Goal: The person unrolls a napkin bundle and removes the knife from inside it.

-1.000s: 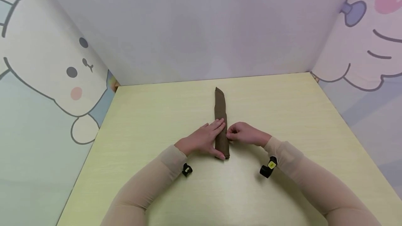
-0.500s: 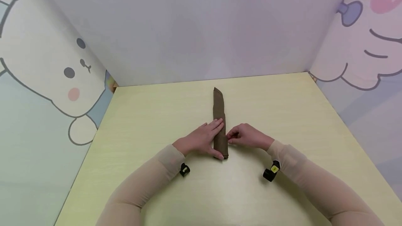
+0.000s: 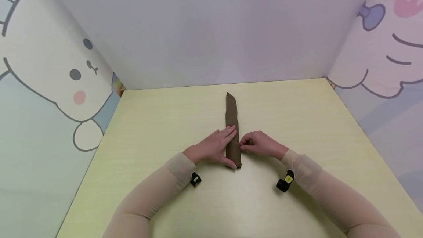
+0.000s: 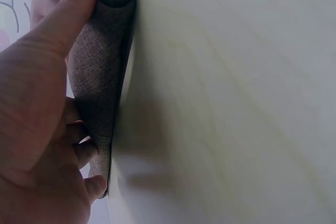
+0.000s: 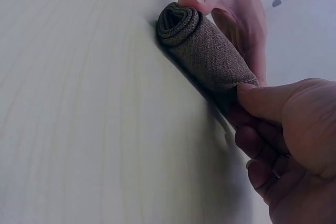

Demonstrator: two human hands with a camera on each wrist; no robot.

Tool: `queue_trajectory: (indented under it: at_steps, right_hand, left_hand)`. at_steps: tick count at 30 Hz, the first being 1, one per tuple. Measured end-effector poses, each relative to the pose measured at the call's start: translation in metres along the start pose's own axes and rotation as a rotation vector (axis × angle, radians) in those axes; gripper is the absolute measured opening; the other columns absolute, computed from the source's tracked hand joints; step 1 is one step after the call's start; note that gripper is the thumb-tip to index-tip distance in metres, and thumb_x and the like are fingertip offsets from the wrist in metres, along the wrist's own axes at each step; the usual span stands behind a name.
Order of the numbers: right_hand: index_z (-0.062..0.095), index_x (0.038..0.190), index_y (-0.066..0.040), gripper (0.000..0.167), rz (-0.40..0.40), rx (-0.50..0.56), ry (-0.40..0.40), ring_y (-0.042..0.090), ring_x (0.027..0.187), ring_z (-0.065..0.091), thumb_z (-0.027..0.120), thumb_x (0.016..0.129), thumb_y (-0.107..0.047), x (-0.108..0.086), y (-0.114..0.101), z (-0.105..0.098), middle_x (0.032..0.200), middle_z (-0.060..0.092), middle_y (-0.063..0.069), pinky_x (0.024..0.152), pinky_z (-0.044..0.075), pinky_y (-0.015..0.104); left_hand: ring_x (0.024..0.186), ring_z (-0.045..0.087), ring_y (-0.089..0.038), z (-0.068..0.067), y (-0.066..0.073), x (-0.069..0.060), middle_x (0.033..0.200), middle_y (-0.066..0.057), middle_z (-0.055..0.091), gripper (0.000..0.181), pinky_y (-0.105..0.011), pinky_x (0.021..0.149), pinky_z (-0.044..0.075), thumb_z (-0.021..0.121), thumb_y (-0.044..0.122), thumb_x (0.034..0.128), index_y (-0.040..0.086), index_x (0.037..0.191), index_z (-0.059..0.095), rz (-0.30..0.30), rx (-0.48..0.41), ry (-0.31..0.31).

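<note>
A brown cloth (image 3: 231, 111), rolled into a long narrow roll, lies on the table pointing away from me. My left hand (image 3: 214, 145) rests across its near half, fingers stretched over the top and thumb by the near end. At the roll's right side, my right hand (image 3: 262, 144) pinches the cloth between thumb and bent fingers. Layers spiral at the cloth's end (image 5: 178, 24) in the right wrist view, where the right thumb (image 5: 262, 100) presses its side. In the left wrist view the left thumb (image 4: 68, 17) lies along the roll (image 4: 97, 61).
The pale wood-grain table (image 3: 165, 120) extends on both sides of the roll. A plain light wall (image 3: 211, 28) stands along its far edge. Panels with cartoon figures (image 3: 79, 76) flank it at left and right. Black wrist cameras (image 3: 285, 183) hang below both sleeves.
My right hand has shifted slightly toward me, and a gap now shows between its thumb and forefinger. The left hand and the rolled cloth stay in place; the head view sways a little.
</note>
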State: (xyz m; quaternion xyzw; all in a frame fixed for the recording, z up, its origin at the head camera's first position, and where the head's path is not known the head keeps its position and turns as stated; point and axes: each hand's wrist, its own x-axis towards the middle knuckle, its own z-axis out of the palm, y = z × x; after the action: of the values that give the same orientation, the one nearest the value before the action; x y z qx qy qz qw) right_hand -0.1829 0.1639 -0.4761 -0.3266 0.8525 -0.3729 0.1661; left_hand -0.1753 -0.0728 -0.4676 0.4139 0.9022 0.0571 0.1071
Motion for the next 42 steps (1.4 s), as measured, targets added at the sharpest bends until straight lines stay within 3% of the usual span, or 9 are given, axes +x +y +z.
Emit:
queue_trajectory:
  at_steps: [14,30,42]
  right_hand:
    - [0.068,0.095,-0.015,0.007,-0.028,0.013,-0.073,0.007,0.070,0.052,0.063,0.095,-0.019,0.000,0.000,-0.004,0.082,0.062,-0.009,0.064,0.044,0.024]
    - [0.067,0.093,-0.010,0.013,0.022,0.102,-0.172,0.009,0.064,0.048,0.057,0.098,-0.017,0.004,-0.004,-0.014,0.075,0.056,-0.006,0.059,0.040,0.024]
    - [0.069,0.103,-0.014,0.014,0.040,0.083,-0.100,0.011,0.076,0.057,0.066,0.093,-0.022,-0.006,0.000,-0.009,0.091,0.066,-0.006,0.067,0.049,0.026]
  left_hand:
    - [0.147,0.007,-0.022,0.001,0.001,0.000,0.161,-0.008,0.005,0.126,-0.048,0.113,0.021,0.054,0.086,0.0663,0.006,0.155,0.011,-0.012,0.001,0.000]
    - [0.147,0.006,-0.021,0.000,0.000,-0.001,0.161,-0.008,0.005,0.126,-0.047,0.113,0.020,0.054,0.085,0.0669,0.006,0.155,0.011,-0.004,-0.030,0.002]
    - [0.147,0.007,-0.021,-0.001,0.001,-0.001,0.161,-0.008,0.004,0.126,-0.046,0.113,0.020,0.053,0.086,0.0671,0.007,0.155,0.011,-0.010,-0.016,0.002]
